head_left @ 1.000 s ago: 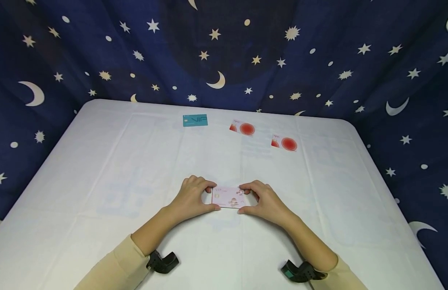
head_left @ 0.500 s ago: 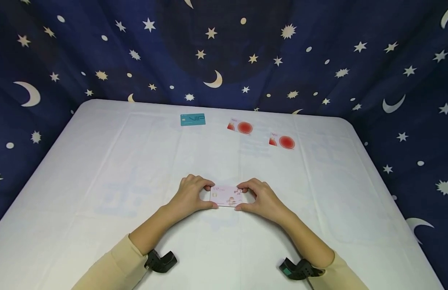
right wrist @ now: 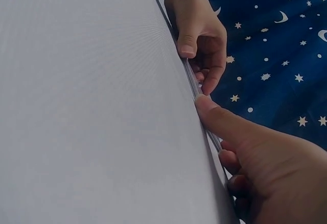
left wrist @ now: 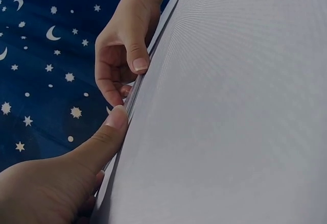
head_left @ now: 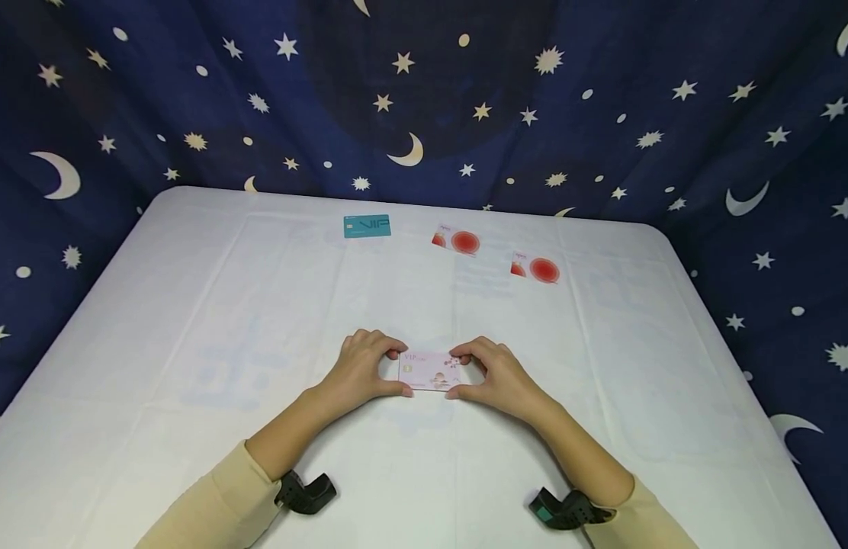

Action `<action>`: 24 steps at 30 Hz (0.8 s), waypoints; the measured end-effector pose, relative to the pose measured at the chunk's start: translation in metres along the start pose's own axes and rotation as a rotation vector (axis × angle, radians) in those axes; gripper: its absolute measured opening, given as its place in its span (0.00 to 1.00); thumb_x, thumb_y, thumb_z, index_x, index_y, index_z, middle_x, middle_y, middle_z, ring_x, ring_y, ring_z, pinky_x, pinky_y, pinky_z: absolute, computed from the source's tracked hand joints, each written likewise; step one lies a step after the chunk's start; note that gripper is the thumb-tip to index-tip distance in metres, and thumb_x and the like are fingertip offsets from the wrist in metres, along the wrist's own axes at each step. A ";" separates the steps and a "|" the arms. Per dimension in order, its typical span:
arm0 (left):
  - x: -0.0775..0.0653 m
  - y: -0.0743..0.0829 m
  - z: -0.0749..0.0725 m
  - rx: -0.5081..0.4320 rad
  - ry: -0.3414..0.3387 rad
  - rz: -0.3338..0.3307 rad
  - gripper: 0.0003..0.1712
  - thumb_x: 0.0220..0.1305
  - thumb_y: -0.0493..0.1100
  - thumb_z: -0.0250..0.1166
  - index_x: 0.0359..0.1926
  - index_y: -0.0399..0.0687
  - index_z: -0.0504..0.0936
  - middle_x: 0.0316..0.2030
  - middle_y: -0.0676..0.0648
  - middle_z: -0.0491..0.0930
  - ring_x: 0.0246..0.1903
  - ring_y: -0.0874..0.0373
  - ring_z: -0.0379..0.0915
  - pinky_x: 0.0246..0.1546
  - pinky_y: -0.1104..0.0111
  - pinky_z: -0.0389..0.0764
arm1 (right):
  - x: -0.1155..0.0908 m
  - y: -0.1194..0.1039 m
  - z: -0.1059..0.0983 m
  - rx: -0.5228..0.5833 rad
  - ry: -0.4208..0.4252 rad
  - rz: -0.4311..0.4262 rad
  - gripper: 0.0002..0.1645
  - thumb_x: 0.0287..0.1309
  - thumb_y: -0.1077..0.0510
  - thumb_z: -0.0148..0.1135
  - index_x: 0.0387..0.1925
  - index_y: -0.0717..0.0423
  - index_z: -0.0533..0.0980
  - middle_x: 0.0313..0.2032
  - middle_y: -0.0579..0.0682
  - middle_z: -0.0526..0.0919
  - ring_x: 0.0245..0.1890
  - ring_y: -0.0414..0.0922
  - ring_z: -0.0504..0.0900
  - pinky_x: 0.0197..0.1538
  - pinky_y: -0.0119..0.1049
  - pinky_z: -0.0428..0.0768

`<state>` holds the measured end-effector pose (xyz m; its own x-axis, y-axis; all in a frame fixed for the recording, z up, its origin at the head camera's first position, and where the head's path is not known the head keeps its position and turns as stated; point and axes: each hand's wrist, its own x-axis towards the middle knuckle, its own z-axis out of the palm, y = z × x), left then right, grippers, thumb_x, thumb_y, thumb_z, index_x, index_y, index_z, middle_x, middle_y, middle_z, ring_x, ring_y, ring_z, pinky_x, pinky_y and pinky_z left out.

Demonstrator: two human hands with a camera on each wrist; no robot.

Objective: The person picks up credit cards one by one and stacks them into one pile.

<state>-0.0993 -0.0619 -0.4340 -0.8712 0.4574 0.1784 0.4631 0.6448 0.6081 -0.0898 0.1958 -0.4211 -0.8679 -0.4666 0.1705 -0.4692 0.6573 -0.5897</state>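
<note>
A pink VIP card with a floral print lies face up near the middle of the white table, on top of a thin stack of cards. The layered edges of the card stack show in the left wrist view, and again as a card stack in the right wrist view. My left hand pinches the left end between thumb and curled index finger. At the other end, my right hand does the same, thumb on the near edge and index finger on the far edge. The lower cards' faces are hidden.
Toward the back of the white-covered table lie a teal VIP card and two cards with red circles, one red-circle card left of the other red-circle card. A dark blue star-and-moon curtain surrounds the table.
Both hands keep their hold on the card stack. The whole head view has shifted slightly; the cards stay in place on the table.
</note>
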 end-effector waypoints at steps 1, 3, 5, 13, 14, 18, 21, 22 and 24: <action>0.000 0.000 0.000 0.003 0.000 0.005 0.37 0.35 0.58 0.78 0.47 0.47 0.80 0.35 0.55 0.73 0.40 0.56 0.62 0.46 0.60 0.61 | 0.000 0.001 0.000 -0.002 0.000 -0.007 0.33 0.35 0.46 0.78 0.46 0.53 0.78 0.34 0.41 0.76 0.30 0.37 0.67 0.38 0.34 0.63; 0.000 -0.002 0.000 0.009 -0.002 0.012 0.38 0.33 0.58 0.78 0.47 0.48 0.80 0.35 0.56 0.73 0.40 0.56 0.62 0.46 0.60 0.61 | -0.001 0.001 0.000 -0.002 -0.006 -0.016 0.34 0.35 0.46 0.79 0.46 0.53 0.78 0.35 0.41 0.75 0.29 0.37 0.67 0.38 0.33 0.62; 0.000 -0.002 -0.001 0.005 -0.010 0.015 0.40 0.32 0.59 0.78 0.48 0.48 0.79 0.35 0.56 0.73 0.40 0.57 0.61 0.46 0.61 0.61 | -0.001 0.002 -0.001 0.002 -0.021 -0.018 0.35 0.34 0.45 0.79 0.47 0.53 0.77 0.35 0.41 0.75 0.29 0.37 0.67 0.38 0.33 0.62; 0.000 -0.004 -0.001 -0.072 0.005 0.016 0.42 0.34 0.57 0.78 0.53 0.44 0.78 0.36 0.56 0.74 0.40 0.58 0.62 0.47 0.61 0.61 | -0.001 0.009 -0.012 0.094 -0.113 -0.012 0.41 0.36 0.45 0.78 0.53 0.53 0.73 0.37 0.42 0.74 0.28 0.38 0.66 0.34 0.28 0.66; -0.001 -0.004 -0.001 -0.077 0.013 0.020 0.41 0.35 0.57 0.78 0.53 0.44 0.78 0.36 0.55 0.74 0.40 0.58 0.63 0.46 0.61 0.62 | -0.001 0.010 -0.013 0.117 -0.121 -0.014 0.41 0.37 0.46 0.78 0.54 0.54 0.73 0.38 0.43 0.75 0.27 0.38 0.66 0.33 0.28 0.66; -0.001 -0.003 -0.002 -0.070 0.060 0.057 0.39 0.39 0.55 0.76 0.54 0.46 0.78 0.37 0.53 0.75 0.38 0.59 0.66 0.44 0.63 0.64 | 0.001 0.011 -0.022 0.214 -0.143 -0.006 0.40 0.41 0.53 0.77 0.56 0.59 0.71 0.39 0.49 0.76 0.26 0.44 0.69 0.32 0.30 0.69; 0.001 -0.003 -0.003 -0.079 0.095 0.073 0.38 0.40 0.54 0.76 0.54 0.46 0.78 0.38 0.51 0.75 0.38 0.58 0.68 0.42 0.63 0.65 | 0.003 -0.001 -0.033 0.261 -0.138 -0.004 0.39 0.42 0.60 0.76 0.57 0.65 0.70 0.40 0.57 0.76 0.26 0.52 0.71 0.32 0.36 0.70; 0.002 -0.002 -0.004 -0.090 0.103 0.072 0.37 0.41 0.54 0.76 0.54 0.46 0.78 0.38 0.51 0.75 0.38 0.58 0.68 0.42 0.62 0.65 | 0.004 -0.006 -0.036 0.267 -0.127 -0.007 0.38 0.42 0.62 0.75 0.56 0.67 0.69 0.39 0.59 0.76 0.26 0.55 0.71 0.32 0.38 0.71; 0.004 0.000 -0.005 -0.112 0.119 0.062 0.36 0.42 0.54 0.77 0.53 0.46 0.79 0.38 0.50 0.75 0.38 0.57 0.69 0.42 0.62 0.66 | 0.005 -0.015 -0.043 0.265 -0.094 -0.020 0.36 0.42 0.66 0.74 0.55 0.70 0.69 0.38 0.63 0.76 0.26 0.58 0.71 0.33 0.42 0.71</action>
<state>-0.1036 -0.0635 -0.4299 -0.8579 0.4138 0.3046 0.5010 0.5420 0.6747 -0.0935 0.2087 -0.3775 -0.8342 -0.5389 0.1174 -0.4164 0.4757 -0.7748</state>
